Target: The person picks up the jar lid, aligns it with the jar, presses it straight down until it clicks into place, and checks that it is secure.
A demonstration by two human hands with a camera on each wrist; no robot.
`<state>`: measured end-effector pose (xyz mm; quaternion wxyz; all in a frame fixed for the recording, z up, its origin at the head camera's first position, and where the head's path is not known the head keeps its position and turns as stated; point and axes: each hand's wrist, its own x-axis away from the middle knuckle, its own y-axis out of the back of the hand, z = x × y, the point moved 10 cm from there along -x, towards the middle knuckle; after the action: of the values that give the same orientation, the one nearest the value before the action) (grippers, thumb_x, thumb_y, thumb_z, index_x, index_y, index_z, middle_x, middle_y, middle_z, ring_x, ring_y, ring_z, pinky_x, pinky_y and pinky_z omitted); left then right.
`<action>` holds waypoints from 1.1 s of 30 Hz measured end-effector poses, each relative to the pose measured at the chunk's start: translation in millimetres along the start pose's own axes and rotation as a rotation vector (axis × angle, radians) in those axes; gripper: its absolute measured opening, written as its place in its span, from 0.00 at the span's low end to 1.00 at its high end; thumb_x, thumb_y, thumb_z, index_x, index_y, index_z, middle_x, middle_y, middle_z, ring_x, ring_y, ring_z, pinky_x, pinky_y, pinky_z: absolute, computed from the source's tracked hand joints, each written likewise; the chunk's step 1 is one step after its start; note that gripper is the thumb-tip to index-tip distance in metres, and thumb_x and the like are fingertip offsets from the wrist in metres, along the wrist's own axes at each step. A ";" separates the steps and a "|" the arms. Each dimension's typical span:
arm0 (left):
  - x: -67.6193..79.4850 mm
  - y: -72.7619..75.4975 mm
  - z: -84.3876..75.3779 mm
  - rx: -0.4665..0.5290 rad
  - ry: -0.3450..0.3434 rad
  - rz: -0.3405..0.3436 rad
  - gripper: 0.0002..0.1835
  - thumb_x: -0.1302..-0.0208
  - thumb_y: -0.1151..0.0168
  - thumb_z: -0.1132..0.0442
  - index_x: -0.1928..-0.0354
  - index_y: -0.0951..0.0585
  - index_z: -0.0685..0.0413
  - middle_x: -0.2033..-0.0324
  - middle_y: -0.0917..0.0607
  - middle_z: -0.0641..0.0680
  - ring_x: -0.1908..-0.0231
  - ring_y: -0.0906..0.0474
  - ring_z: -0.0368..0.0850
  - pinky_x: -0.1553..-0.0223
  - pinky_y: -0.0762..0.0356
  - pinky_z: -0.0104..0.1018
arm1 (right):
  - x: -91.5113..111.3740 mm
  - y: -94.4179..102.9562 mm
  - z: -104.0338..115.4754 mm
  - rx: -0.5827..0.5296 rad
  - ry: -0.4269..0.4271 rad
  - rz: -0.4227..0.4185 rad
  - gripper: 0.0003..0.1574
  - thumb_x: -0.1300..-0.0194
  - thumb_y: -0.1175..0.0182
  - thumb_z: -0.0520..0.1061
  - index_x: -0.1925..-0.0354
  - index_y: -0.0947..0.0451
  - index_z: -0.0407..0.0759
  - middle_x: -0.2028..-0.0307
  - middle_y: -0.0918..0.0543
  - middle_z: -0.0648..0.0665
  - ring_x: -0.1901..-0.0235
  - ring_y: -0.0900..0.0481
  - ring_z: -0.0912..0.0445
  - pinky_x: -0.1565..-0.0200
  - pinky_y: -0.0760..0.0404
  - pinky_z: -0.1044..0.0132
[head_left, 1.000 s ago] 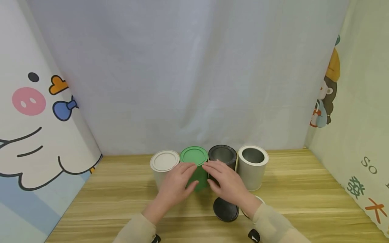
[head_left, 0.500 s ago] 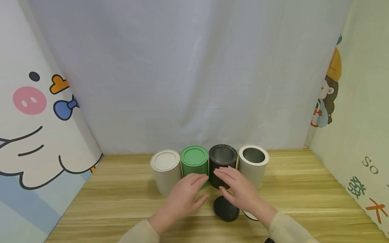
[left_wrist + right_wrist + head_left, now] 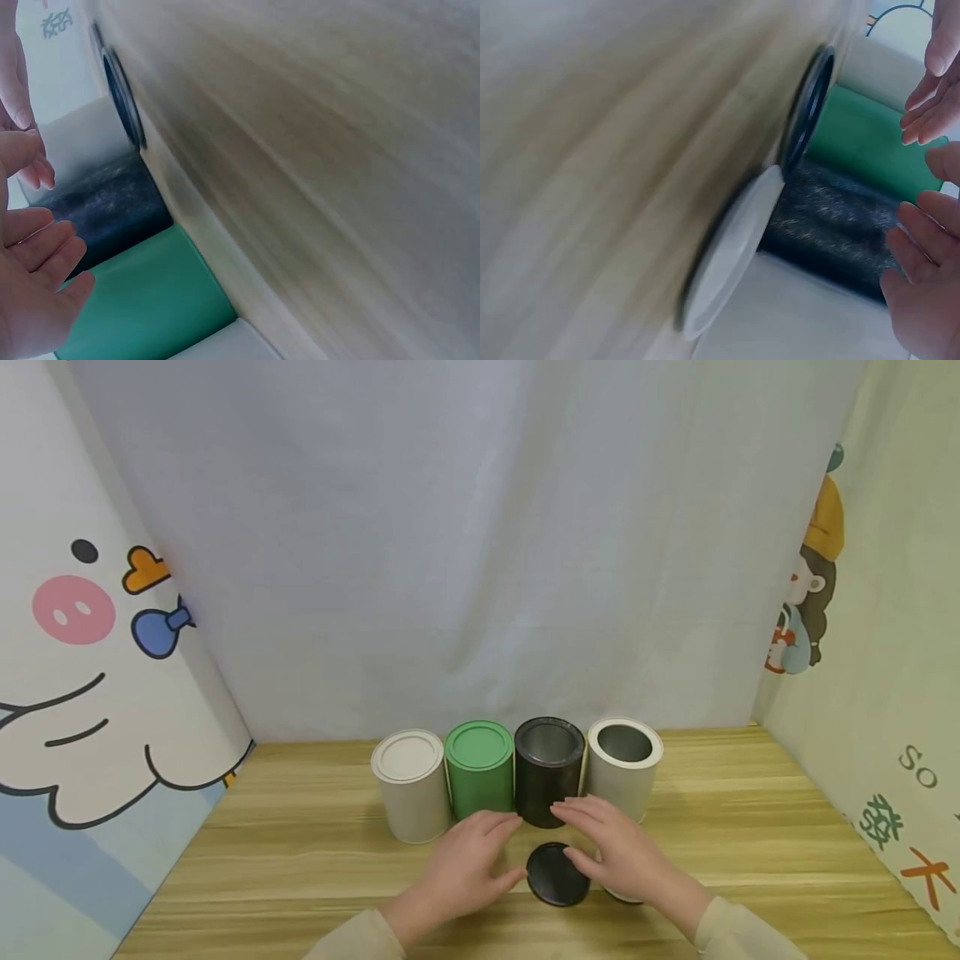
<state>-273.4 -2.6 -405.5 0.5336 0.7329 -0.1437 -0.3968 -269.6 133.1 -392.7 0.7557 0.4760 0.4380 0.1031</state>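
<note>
My left hand [image 3: 468, 868] hovers over the table in front of the green can [image 3: 480, 781], fingers relaxed, holding nothing. My right hand [image 3: 618, 852] is above the white lid [image 3: 731, 259], which it mostly hides in the head view; its fingers are loosely bent and hold nothing. Between the hands lies a round black lid [image 3: 557, 874] on the table. Behind them stand a black can [image 3: 548, 785] and a white can [image 3: 624, 777], both with open tops. The green can and another white can [image 3: 411, 793] at the left have lids on.
The cans stand in a row near the back edge of the wooden table [image 3: 285, 860]. A grey-white curtain [image 3: 480, 543] hangs behind it. Printed cloth walls rise at the left [image 3: 112, 693] and right [image 3: 885, 693].
Both hands have drawn back from over the green and black cans toward the front, and moved slightly right. The cans and the black lid have stayed in place.
</note>
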 end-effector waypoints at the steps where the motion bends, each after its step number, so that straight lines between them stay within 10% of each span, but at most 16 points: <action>1: 0.3 -2.2 -0.5 0.002 -0.001 0.009 0.33 0.43 0.27 0.48 0.40 0.22 0.58 0.45 0.18 0.53 0.45 0.23 0.47 0.42 0.24 0.41 | 2.3 -1.3 -1.6 0.001 -0.011 0.015 0.33 0.46 0.27 0.42 0.42 0.21 0.38 0.46 0.19 0.41 0.44 0.23 0.44 0.43 0.24 0.46; 33: -9.7 -60.0 -8.0 0.065 0.005 0.191 0.46 0.57 0.22 0.38 0.38 0.23 0.54 0.41 0.21 0.51 0.41 0.27 0.46 0.43 0.24 0.41 | 32.5 -36.4 -22.8 -0.079 0.039 0.287 0.54 0.49 0.27 0.65 0.34 0.29 0.35 0.39 0.23 0.39 0.41 0.26 0.43 0.43 0.23 0.47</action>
<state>-286.5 32.3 -454.1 0.5455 0.7337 -0.2242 -0.3374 -277.1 146.9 -444.3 0.7426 0.5013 0.3757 0.2367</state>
